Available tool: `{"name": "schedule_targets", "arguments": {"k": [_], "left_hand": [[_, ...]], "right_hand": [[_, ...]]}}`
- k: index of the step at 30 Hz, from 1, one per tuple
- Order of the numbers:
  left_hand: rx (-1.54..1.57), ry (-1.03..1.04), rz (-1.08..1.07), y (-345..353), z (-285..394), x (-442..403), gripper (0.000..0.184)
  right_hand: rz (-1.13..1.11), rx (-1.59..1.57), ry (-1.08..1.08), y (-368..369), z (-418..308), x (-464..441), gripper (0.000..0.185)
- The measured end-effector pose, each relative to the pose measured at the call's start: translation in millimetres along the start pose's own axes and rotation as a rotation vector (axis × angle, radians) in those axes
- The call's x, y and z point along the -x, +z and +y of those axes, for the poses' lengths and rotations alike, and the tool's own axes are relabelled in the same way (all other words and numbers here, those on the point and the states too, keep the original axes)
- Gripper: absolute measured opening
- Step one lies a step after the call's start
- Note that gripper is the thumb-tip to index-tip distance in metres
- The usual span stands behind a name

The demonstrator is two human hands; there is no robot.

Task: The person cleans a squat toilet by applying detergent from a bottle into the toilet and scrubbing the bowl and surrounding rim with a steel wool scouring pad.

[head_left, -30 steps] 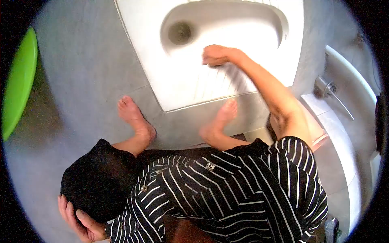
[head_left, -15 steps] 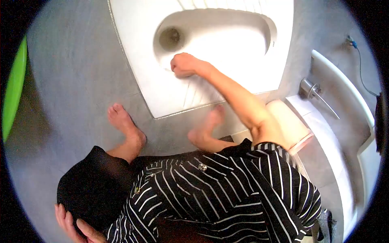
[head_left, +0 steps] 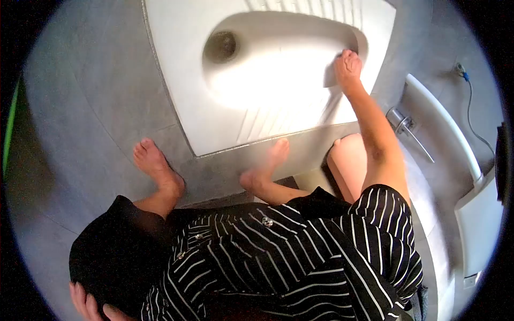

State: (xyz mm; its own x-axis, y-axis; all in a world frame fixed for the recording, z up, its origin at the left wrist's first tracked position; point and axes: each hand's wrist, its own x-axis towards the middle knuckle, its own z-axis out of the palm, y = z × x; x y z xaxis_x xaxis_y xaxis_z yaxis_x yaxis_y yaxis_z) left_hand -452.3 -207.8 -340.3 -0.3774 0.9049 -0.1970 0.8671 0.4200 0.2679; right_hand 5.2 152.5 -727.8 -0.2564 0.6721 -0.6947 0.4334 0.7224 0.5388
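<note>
A white squat toilet (head_left: 182,107) is set in the floor in front of me, its drain hole (head_left: 222,47) at the left end of the bowl. My right hand (head_left: 348,65) is at the right end of the bowl, over the near rim. Its fingers are curled closed; whatever they hold, if anything, is hidden under the hand. At the lower left, my left hand (head_left: 88,304) rests on my knee in black cloth, fingers stretched out and partly cut off by the view. Nothing shows in it.
My bare feet stand on grey tiles just short of the toilet. Beside my right arm is a pale pink bin-like object (head_left: 348,166). Farther right are a metal cylinder with a thin rod (head_left: 399,120), a curved white fixture (head_left: 444,123) and a thin hose (head_left: 471,101). Something green (head_left: 9,128) edges the left.
My right hand has swept from near the drain end to the right end of the bowl, still closed. My left hand stays on the knee. The view has shifted slightly.
</note>
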Motion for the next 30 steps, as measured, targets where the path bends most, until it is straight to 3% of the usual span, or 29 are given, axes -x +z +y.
{"name": "schedule_targets", "arguments": {"k": [2,3,5,8,13,14,17,21,22,24,27,29,30], "left_hand": [[-0.007,0.062,0.119,11,11,-10,0.028],[-0.004,0.074,0.161,16,14,-13,0.029],[0.001,0.068,0.193,21,15,-18,0.030],[0.025,0.083,0.258,28,12,-21,0.030],[0.035,0.143,0.363,37,-4,-16,0.030],[0.029,0.130,0.349,36,-6,-13,0.030],[-0.019,0.093,0.343,23,22,19,0.029],[-0.047,0.029,0.335,24,32,19,0.028],[-0.048,0.026,0.339,23,32,20,0.028],[-0.031,0.040,0.347,22,29,23,0.027],[-0.002,0.003,0.288,26,29,27,0.027],[-0.210,-0.043,0.008,6,33,25,0.027],[-0.408,-0.061,-0.240,-19,35,24,0.027]], "right_hand": [[-0.145,-0.249,0.178,12,-20,1,0.025],[-0.204,-0.093,-0.135,28,-24,5,0.025],[-0.326,-0.248,-0.167,-20,-37,22,0.025],[-0.258,-0.474,0.114,14,-43,27,0.025],[-0.253,-0.094,-0.005,4,-22,21,0.028],[-0.215,0.165,-0.096,-4,-15,19,0.031],[0.138,0.374,-0.232,26,33,-17,0.025],[-0.022,0.484,-0.066,12,11,1,0.021],[-0.278,0.190,-0.032,5,4,-2,0.020],[-0.426,-0.173,-0.084,36,-11,-4,0.027],[-0.465,-0.246,-0.111,46,-17,0,0.033],[-0.361,0.037,-0.100,10,-1,11,0.035],[-0.300,0.174,-0.093,-5,4,11,0.036]]}}
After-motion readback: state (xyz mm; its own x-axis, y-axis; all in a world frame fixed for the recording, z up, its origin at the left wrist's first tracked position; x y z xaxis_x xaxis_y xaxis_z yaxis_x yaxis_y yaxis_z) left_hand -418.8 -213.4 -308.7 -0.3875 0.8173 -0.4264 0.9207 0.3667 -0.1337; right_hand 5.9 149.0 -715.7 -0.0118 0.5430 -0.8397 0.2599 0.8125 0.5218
